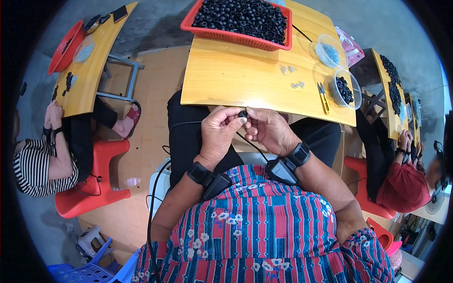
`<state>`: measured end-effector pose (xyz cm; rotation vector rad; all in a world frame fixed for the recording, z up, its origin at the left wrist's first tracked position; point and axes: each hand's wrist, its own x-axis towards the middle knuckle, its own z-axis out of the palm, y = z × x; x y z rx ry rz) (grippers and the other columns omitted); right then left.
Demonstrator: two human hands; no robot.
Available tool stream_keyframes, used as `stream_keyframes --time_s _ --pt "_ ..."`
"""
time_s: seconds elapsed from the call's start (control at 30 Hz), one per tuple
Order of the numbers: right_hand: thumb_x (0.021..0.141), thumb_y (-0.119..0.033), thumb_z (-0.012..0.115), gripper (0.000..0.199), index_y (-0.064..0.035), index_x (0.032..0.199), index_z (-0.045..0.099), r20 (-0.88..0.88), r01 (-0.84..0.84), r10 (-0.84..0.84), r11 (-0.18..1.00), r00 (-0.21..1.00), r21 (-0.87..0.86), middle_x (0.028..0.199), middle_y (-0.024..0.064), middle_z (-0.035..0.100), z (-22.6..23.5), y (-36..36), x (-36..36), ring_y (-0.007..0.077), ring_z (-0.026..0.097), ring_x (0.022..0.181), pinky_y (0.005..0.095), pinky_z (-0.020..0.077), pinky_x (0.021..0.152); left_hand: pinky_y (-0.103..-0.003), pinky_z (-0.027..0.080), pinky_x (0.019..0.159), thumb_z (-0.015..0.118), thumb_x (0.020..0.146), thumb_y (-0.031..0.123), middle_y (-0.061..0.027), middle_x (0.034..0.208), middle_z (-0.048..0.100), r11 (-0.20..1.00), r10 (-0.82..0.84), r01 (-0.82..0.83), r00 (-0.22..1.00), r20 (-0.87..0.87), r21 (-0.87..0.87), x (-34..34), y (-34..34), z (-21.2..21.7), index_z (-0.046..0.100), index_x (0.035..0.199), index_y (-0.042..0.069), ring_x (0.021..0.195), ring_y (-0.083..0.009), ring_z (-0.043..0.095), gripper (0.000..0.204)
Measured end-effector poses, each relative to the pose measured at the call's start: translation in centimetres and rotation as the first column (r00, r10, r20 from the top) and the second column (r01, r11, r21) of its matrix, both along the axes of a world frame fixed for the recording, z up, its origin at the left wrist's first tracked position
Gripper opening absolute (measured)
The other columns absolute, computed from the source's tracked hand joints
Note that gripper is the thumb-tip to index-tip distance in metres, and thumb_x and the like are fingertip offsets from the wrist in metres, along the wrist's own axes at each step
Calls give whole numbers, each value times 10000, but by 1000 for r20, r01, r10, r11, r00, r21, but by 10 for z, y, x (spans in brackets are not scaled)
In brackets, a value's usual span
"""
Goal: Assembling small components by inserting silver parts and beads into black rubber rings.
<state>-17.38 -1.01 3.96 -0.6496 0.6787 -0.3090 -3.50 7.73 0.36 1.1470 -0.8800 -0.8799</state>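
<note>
My left hand (pixel 221 133) and right hand (pixel 269 129) meet just below the near edge of the worktop (pixel 236 78), fingers curled narrow, both pinching one small black ring (pixel 243 114) between the fingertips. My fingers hide most of it, so I cannot tell which way its axis points.

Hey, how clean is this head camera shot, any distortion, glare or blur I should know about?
Head view: strong fisheye, the wooden table edges bow and a black vignette rings the frame; lighting is soft and even daylight, with faint shadows and no harsh glare; the left hand and right hand are sharp around the small black piece; people at the rim look stretched and softer.
</note>
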Motion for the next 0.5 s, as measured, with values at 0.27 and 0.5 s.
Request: stream_keyframes --time_s 0.27,0.5 --pt "937 -268 574 190 -81 967 584 -26 18 -18 1000 1000 16 790 -22 564 0 0 -2 83 523 697 257 464 612 -199 464 696 636 832 -59 -15 875 576 999 -31 33 998 -57 36 -2 -1 -2 651 1073 -37 749 -52 516 243" --pt "931 -296 585 203 -93 930 590 -70 28 -26 999 997 21 765 -31 559 2 3 -1 81 526 686 251 464 614 -200 462 685 644 829 -57 -13 878 582 999 -24 25 998 -55 27 -3 -2 -3 654 1018 -42 746 -53 523 190"
